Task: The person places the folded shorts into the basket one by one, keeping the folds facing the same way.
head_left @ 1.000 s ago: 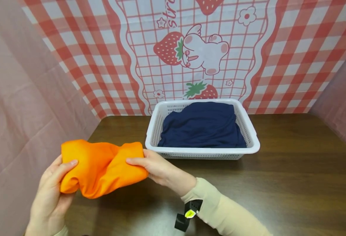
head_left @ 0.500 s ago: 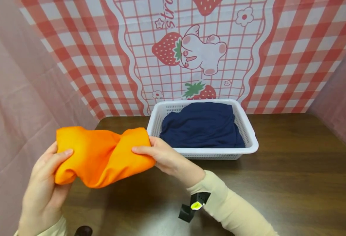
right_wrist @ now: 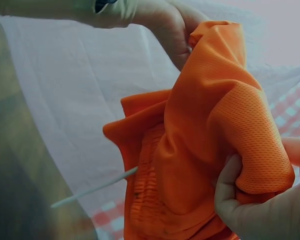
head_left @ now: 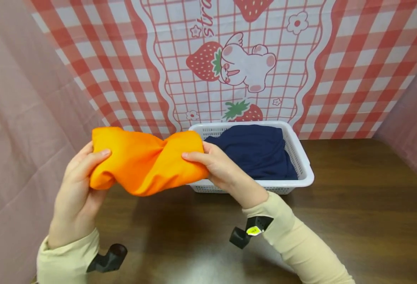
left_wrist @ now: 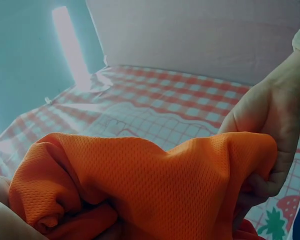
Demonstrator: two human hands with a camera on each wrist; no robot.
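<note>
Folded orange mesh shorts [head_left: 141, 157] hang between my two hands, over the table and in front of the basket's left end. My left hand [head_left: 78, 185] grips the left end, thumb on top. At the other end my right hand [head_left: 222, 165] pinches the cloth between thumb and fingers. The middle sags and creases. In the right wrist view a gathered elastic waistband [right_wrist: 144, 185] shows on the underside, with a pale drawstring [right_wrist: 90, 191] sticking out. The fingers behind the cloth are mostly hidden in the head view.
A white plastic basket [head_left: 305, 173] stands at the back of the brown wooden table [head_left: 364, 205], against a red-and-white checked cloth [head_left: 357, 71]. Folded navy fabric [head_left: 258, 154] lies inside it. A pink curtain [head_left: 27, 118] closes off the left side.
Both hands have raised the orange shorts up and to the right in the head view. The shorts now overlap the basket's left end. Both hands keep their hold.
</note>
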